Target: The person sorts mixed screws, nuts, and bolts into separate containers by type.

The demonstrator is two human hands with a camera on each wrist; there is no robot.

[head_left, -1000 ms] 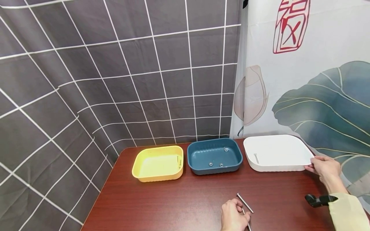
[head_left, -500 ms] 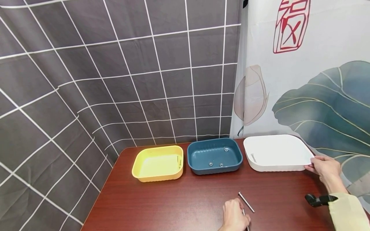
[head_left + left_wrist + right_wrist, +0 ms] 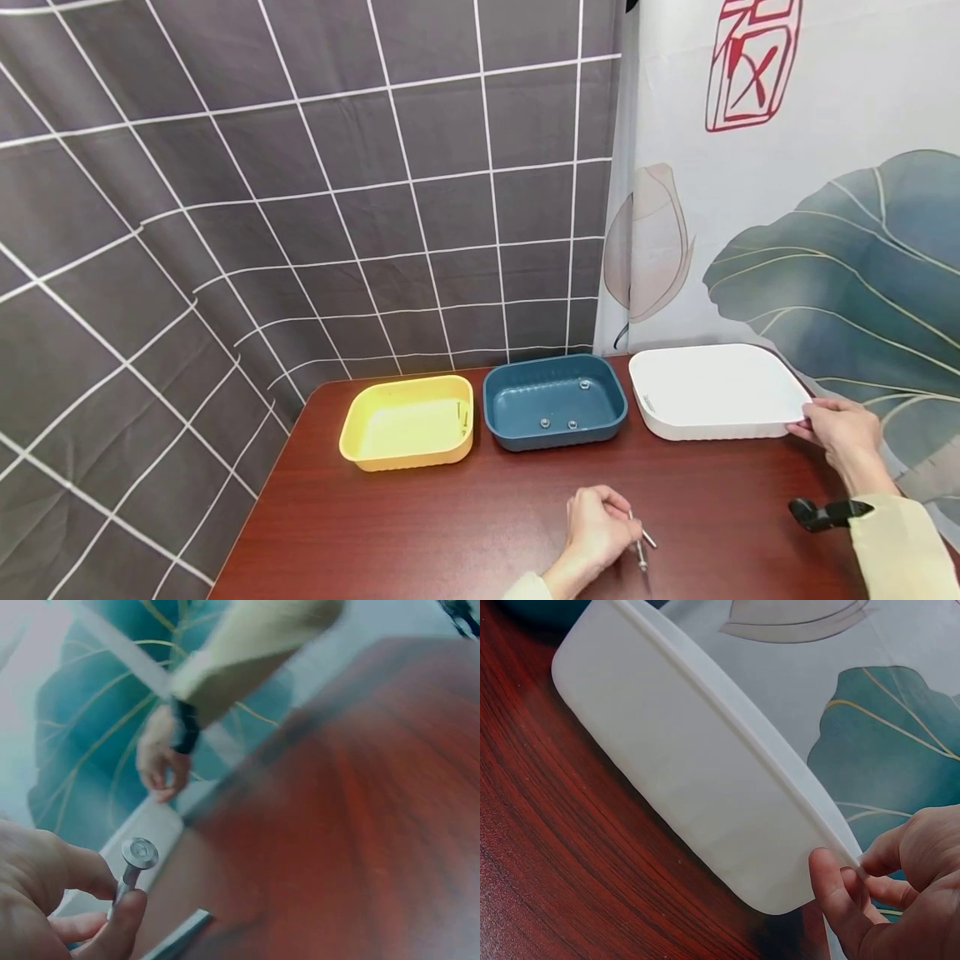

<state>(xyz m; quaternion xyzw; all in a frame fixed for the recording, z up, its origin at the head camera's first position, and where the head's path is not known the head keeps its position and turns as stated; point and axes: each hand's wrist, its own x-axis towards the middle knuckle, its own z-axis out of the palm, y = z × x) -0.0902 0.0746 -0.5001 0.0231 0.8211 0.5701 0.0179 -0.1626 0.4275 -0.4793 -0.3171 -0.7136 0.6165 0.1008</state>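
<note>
My left hand (image 3: 596, 529) pinches a metal bolt (image 3: 139, 855) between thumb and fingers, its wide round head standing out in the left wrist view. A second bolt (image 3: 649, 540) lies on the table just beyond it, partly hidden by the hand; its threaded end (image 3: 191, 924) shows in the left wrist view. At the right, my right hand (image 3: 843, 429) grips the near right corner of a white tray (image 3: 720, 432), thumb and fingers on either side of the rim (image 3: 832, 832). A small bolt (image 3: 648, 404) lies inside that tray against its left wall.
Left of the white tray stands a dark blue tray (image 3: 555, 442) with several nuts (image 3: 545, 423) in it. Further left is a yellow tray (image 3: 408, 461) holding small screws (image 3: 464, 421). All three line the back of the reddish-brown table (image 3: 420, 533), close to the hanging cloths (image 3: 457, 283).
My left hand has picked up a bolt and turned, with the bolt's head end now toward me. In the white tray the small bolt has slid left to the wall. The right hand keeps its grip.
</note>
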